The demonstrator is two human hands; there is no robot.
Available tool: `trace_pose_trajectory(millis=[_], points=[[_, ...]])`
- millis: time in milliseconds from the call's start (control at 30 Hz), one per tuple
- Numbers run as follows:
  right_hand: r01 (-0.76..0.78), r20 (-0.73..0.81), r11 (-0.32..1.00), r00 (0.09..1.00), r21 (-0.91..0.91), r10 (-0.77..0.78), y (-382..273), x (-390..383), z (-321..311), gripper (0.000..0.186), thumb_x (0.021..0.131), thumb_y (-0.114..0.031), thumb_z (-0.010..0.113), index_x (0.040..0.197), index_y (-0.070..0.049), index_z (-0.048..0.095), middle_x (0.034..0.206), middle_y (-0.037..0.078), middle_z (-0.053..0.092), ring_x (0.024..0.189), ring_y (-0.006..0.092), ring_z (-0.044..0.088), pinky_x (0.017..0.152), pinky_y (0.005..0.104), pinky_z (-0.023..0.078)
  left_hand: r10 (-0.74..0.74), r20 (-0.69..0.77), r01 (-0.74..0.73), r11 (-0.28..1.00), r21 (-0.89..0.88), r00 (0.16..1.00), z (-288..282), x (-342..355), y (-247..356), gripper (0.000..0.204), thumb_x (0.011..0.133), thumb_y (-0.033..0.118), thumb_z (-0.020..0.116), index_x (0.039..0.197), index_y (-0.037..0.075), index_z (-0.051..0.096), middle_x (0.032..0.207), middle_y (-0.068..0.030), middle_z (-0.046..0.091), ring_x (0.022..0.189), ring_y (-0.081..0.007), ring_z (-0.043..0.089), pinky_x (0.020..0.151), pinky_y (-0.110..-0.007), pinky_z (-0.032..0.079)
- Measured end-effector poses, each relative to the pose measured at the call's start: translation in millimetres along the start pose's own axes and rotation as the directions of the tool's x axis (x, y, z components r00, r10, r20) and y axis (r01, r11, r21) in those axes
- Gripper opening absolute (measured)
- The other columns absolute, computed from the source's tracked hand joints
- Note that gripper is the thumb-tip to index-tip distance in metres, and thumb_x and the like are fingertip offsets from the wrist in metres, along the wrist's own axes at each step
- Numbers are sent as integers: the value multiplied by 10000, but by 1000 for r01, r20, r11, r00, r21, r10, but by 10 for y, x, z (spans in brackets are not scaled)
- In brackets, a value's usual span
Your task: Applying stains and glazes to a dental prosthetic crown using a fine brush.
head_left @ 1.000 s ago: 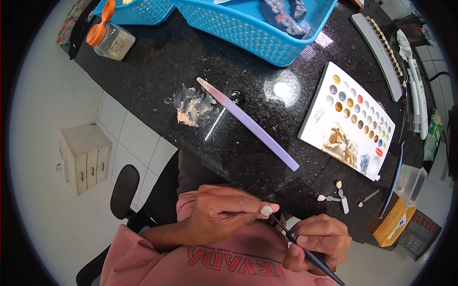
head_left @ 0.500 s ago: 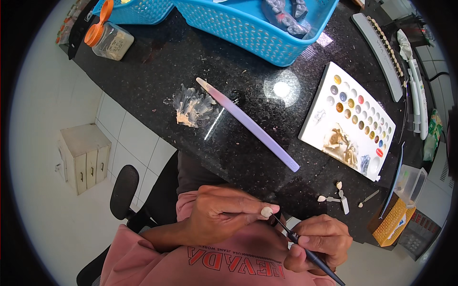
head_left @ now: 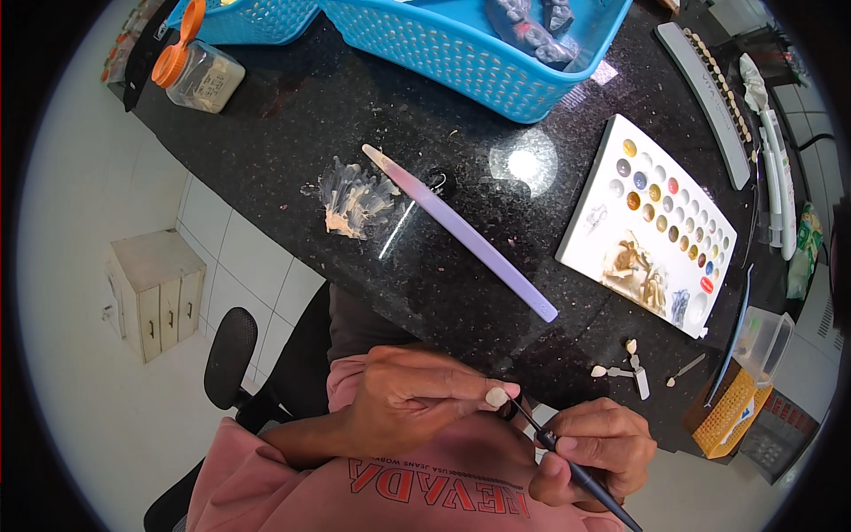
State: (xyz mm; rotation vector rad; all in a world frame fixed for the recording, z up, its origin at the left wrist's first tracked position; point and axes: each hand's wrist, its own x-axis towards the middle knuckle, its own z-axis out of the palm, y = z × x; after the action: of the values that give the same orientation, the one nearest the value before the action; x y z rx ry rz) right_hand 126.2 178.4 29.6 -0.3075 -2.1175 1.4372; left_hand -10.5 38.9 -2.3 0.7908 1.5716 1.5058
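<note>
Close to my body, my left hand [head_left: 412, 395] pinches a small cream-white dental crown [head_left: 497, 396] between thumb and fingertips. My right hand [head_left: 598, 450] grips a thin brush-like tool [head_left: 581, 476] with a dark handle. The tool's slender tip reaches the crown's right side; whether it touches cannot be made out. On the black speckled worktop, a purple spatula [head_left: 479, 244] with a paste-smeared pale end lies ahead of my hands. To the right rests a white stain palette [head_left: 581, 230] with rows of coloured wells and brown smears.
Loose shade tabs [head_left: 640, 381] lie right of my hands, near a blue instrument [head_left: 732, 341] and yellow basket [head_left: 729, 417]. Farther off are a blue perforated basket [head_left: 479, 75] with dental models, an orange-lidded jar [head_left: 208, 82] and a shade guide [head_left: 705, 102]. Whitish paste [head_left: 355, 199] smears the worktop.
The crown has turned slightly in my left fingertips, showing a rounder face. Both hands stay almost in place, and the tool's tip remains beside the crown.
</note>
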Motion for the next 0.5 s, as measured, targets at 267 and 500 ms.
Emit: trace_pose_trajectory(millis=[267, 500], points=[[69, -25, 997, 997, 44, -68, 55, -10, 19, 186, 674, 18, 654, 817, 9, 534, 664, 100, 576, 503, 156, 593, 471, 241, 504, 15, -5, -15, 1000, -26, 1000, 2, -19, -35, 263, 750, -56, 687, 993, 41, 711, 824, -123, 704, 702, -178, 697, 593, -246, 545], [89, -38, 996, 995, 25, -88, 48, -1, 20, 185, 673, 5, 665, 805, 8, 535, 641, 91, 569, 475, 154, 584, 447, 239, 494, -12, 16, 12, 1000, 0, 1000, -3, 21, 16, 137, 743, -40, 714, 877, -10, 712, 830, -161, 704, 732, -212, 708, 626, -255, 578]])
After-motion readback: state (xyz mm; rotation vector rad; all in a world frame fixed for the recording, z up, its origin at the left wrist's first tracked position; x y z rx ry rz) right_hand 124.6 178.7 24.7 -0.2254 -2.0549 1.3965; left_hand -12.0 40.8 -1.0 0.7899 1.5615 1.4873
